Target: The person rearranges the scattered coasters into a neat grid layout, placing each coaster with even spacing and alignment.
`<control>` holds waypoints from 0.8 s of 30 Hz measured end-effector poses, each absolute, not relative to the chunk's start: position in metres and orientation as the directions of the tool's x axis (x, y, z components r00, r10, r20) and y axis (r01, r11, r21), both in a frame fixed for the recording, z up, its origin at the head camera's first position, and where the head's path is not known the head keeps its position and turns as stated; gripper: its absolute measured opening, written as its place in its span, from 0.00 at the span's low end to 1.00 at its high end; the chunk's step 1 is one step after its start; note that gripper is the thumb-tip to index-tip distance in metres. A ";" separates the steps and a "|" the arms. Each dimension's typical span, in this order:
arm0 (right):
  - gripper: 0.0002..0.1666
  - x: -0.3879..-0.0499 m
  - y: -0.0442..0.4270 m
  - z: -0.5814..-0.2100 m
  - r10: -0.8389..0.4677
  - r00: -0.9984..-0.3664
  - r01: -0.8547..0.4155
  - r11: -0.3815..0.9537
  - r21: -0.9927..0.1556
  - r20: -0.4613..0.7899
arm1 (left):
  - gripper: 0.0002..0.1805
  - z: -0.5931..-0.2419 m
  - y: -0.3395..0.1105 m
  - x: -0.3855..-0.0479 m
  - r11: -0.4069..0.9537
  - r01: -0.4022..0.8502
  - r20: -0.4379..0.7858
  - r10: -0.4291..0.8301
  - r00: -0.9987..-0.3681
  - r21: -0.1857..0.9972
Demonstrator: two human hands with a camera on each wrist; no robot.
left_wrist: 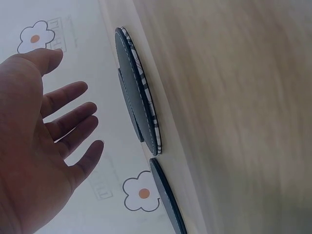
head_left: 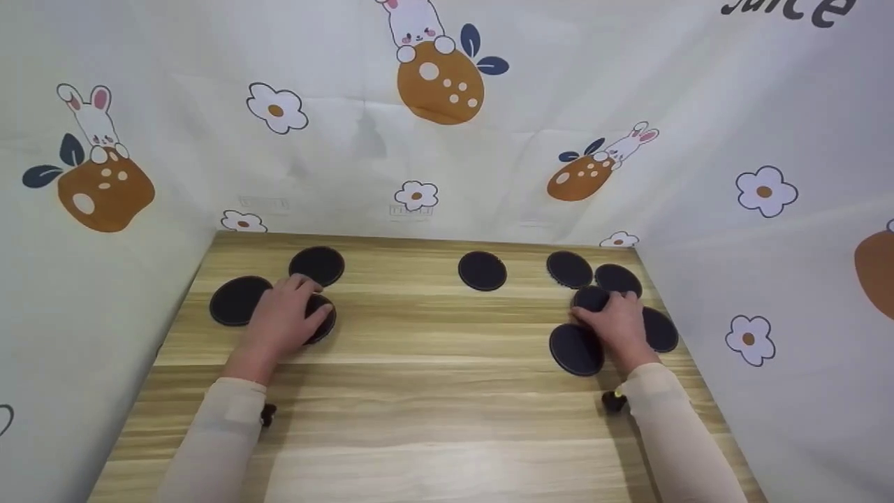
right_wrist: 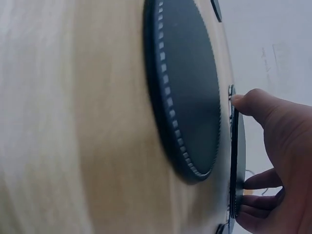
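Note:
My left hand (head_left: 279,321) is above a round black coaster (head_left: 316,305) at the back left of the table. In the left wrist view that hand (left_wrist: 44,126) has its fingers spread, apart from the dark stitched coaster (left_wrist: 136,92), whose edge shows a checked pattern. Two more black coasters, one to the left (head_left: 239,300) and one behind (head_left: 317,265), lie around it. On the right, my right hand (head_left: 620,321) grips another black coaster (head_left: 590,298) by its rim. Its thumb and fingers sit on opposite edges of that coaster (right_wrist: 237,161) in the right wrist view.
Near the right hand lie several black coasters, including one in front (head_left: 576,349), one to the right (head_left: 660,330) and one behind (head_left: 569,270). A single coaster (head_left: 482,271) lies at the back middle. Printed cloth walls (head_left: 335,168) border the wooden table (head_left: 433,405).

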State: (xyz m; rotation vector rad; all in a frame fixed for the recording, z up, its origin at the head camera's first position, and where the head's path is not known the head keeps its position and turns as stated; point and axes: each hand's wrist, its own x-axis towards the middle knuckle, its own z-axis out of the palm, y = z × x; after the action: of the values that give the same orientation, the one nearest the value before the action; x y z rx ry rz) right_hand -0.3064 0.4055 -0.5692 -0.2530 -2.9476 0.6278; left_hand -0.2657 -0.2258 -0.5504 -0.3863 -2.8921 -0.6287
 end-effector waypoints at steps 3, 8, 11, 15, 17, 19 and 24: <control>0.58 -0.307 0.402 -0.565 0.178 -0.980 0.125 0.896 -0.426 0.088 | 0.24 -0.551 -0.226 -0.265 0.877 0.278 0.202 0.213 -0.956 0.391; 0.61 -0.311 0.394 -0.560 0.156 -0.985 0.110 0.903 -0.415 0.078 | 0.24 -0.552 -0.226 -0.265 0.874 0.283 0.198 0.220 -0.955 0.395; 0.62 -0.313 0.390 -0.558 0.144 -0.987 0.100 0.907 -0.410 0.077 | 0.24 -0.552 -0.227 -0.265 0.873 0.282 0.198 0.219 -0.955 0.397; 0.62 -0.317 0.383 -0.556 0.129 -0.988 0.085 0.908 -0.410 0.081 | 0.24 -0.552 -0.227 -0.265 0.876 0.278 0.200 0.213 -0.956 0.395; 0.62 -0.318 0.379 -0.554 0.115 -0.989 0.070 0.913 -0.402 0.090 | 0.24 -0.552 -0.227 -0.265 0.877 0.282 0.207 0.215 -0.954 0.388; 0.62 -0.320 0.375 -0.552 0.100 -0.990 0.056 0.919 -0.391 0.095 | 0.24 -0.551 -0.226 -0.264 0.879 0.284 0.212 0.216 -0.953 0.383; 0.61 -0.325 0.364 -0.549 0.074 -0.993 0.036 0.926 -0.376 0.088 | 0.24 -0.551 -0.227 -0.263 0.880 0.288 0.215 0.219 -0.952 0.379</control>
State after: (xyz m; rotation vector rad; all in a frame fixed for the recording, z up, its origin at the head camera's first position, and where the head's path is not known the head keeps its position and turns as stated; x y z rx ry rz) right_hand -0.3254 0.3635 -0.5490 -0.0857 -2.9835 0.5799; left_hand -0.2631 -0.2269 -0.5511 -0.3916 -2.8833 -0.6190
